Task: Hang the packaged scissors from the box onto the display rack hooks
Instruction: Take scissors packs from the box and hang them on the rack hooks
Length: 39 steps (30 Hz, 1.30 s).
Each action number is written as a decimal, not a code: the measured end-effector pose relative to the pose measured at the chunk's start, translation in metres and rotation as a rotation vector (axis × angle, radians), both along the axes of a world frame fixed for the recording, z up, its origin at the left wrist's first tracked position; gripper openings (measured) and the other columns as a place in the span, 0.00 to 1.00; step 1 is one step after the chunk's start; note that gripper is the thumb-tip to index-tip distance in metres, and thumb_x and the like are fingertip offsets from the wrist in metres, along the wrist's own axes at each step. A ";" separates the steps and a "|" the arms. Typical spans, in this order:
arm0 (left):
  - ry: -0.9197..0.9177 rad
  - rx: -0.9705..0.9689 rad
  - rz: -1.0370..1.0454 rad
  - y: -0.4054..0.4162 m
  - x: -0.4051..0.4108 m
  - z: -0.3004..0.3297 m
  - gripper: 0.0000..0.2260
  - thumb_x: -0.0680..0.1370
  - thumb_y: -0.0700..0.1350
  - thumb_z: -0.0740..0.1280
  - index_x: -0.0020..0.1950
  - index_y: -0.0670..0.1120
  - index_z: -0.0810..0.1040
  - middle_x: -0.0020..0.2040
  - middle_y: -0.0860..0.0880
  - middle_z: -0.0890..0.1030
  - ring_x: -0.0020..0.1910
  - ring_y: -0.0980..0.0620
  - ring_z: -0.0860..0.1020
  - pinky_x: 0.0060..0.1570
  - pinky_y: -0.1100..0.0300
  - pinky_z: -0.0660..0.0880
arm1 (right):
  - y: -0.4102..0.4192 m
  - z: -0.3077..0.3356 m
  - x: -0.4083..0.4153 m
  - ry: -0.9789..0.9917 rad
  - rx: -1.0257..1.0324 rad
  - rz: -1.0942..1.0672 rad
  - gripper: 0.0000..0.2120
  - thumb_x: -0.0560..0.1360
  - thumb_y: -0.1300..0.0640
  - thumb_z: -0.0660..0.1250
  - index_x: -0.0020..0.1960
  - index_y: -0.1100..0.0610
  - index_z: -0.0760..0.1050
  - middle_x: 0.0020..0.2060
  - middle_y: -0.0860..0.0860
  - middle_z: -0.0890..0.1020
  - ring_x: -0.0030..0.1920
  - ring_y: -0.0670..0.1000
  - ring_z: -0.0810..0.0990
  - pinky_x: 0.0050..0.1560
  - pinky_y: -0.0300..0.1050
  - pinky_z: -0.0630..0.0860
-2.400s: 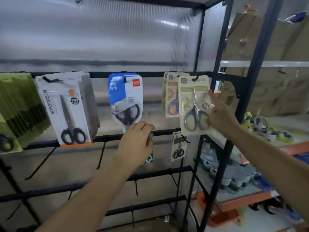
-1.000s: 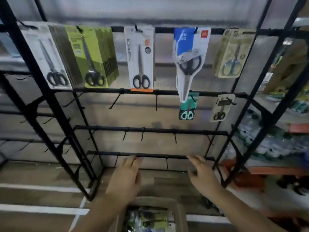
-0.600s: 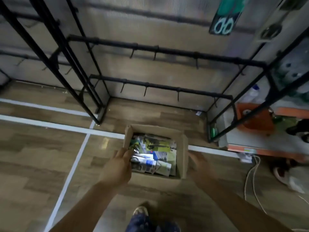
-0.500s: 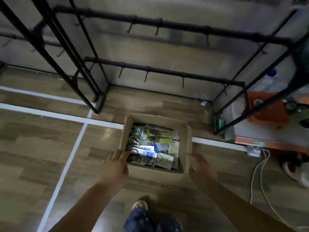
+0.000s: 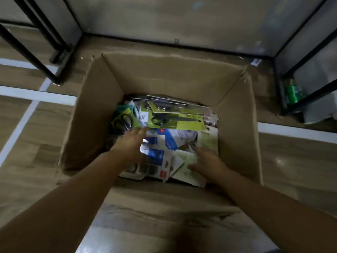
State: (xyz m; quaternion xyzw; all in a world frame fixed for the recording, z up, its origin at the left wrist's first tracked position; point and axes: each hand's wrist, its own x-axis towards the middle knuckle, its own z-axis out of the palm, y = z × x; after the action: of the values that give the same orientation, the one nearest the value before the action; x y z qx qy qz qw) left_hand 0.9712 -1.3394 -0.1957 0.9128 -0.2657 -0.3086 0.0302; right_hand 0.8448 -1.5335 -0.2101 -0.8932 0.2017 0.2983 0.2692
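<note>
An open cardboard box (image 5: 235, 114) stands on the floor below me, filled with several packaged scissors. A lime-green pack with black-handled scissors (image 5: 175, 119) lies on top at the back. White-and-blue packs (image 5: 160, 143) lie in the middle, and a pale green pack (image 5: 187, 161) sits at the front right. My left hand (image 5: 130, 143) reaches into the box with fingers stretched toward the green pack, holding nothing. My right hand (image 5: 207, 164) rests with spread fingers on the pale green pack. The rack's hooks are out of view.
The display rack's black base bar (image 5: 175, 45) runs just behind the box, with its slanted legs (image 5: 34, 57) at the left. Another black shelf frame (image 5: 300, 70) with a green item stands at the right. White tape lines cross the wooden floor.
The view dropped from the hanging scissors down to the floor box. Both hands came down from the rack, passed the box's near edge and went inside onto the packs.
</note>
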 end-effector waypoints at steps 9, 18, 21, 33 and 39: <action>-0.164 0.254 -0.275 -0.003 -0.005 -0.013 0.31 0.75 0.49 0.67 0.73 0.48 0.56 0.69 0.47 0.68 0.68 0.46 0.64 0.64 0.52 0.65 | 0.001 -0.007 0.019 0.059 0.011 -0.050 0.18 0.70 0.55 0.72 0.57 0.56 0.75 0.54 0.54 0.78 0.51 0.53 0.77 0.48 0.45 0.75; -0.128 0.229 -0.229 -0.001 -0.012 -0.016 0.29 0.74 0.46 0.68 0.70 0.46 0.57 0.59 0.46 0.75 0.57 0.46 0.75 0.47 0.56 0.71 | 0.020 -0.026 0.041 0.124 -0.079 0.063 0.34 0.68 0.39 0.70 0.70 0.52 0.66 0.64 0.52 0.72 0.60 0.52 0.74 0.54 0.45 0.75; -0.109 0.327 -0.353 0.004 -0.018 -0.011 0.23 0.75 0.48 0.66 0.68 0.48 0.66 0.61 0.45 0.75 0.62 0.45 0.73 0.55 0.56 0.71 | 0.029 -0.020 0.040 0.102 -0.070 -0.014 0.30 0.69 0.47 0.72 0.68 0.51 0.68 0.62 0.53 0.74 0.61 0.53 0.74 0.55 0.46 0.73; 0.099 0.020 0.026 0.008 -0.019 0.224 0.15 0.77 0.51 0.65 0.55 0.40 0.78 0.53 0.39 0.79 0.54 0.41 0.77 0.48 0.56 0.72 | -0.028 0.245 -0.020 0.132 -0.184 -0.159 0.13 0.75 0.59 0.61 0.59 0.58 0.72 0.57 0.55 0.76 0.56 0.57 0.76 0.52 0.47 0.74; 0.204 -0.305 0.379 0.009 -0.012 0.449 0.12 0.75 0.48 0.69 0.34 0.45 0.74 0.28 0.50 0.74 0.31 0.52 0.72 0.29 0.62 0.65 | -0.037 0.462 -0.022 -0.021 -0.063 -0.328 0.12 0.73 0.59 0.66 0.56 0.59 0.77 0.43 0.51 0.76 0.43 0.51 0.75 0.43 0.44 0.72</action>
State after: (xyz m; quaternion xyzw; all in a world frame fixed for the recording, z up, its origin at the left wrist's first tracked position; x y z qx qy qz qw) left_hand 0.9594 -1.3304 0.2533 0.8954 -0.1292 -0.3442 0.2512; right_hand 0.8229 -1.5706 0.2520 -0.8594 0.3514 0.2343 0.2882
